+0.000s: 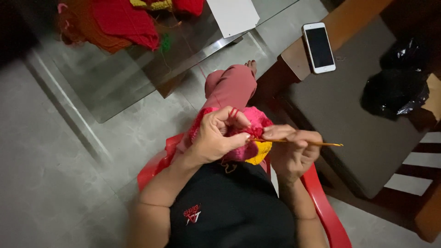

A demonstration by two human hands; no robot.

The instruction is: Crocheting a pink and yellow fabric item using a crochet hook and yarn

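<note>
My left hand pinches a pink, red and yellow crocheted piece in my lap, with red yarn looped over its fingers. My right hand grips a thin orange crochet hook whose tip meets the red stitches by my left thumb. The hook's handle sticks out to the right. I sit on a red plastic chair, one pink-trousered leg stretched forward.
A glass-topped table ahead carries red and orange knitted pieces and a white sheet. To the right stands a wooden seat with a grey cushion, a white phone on its armrest and a black plastic bag.
</note>
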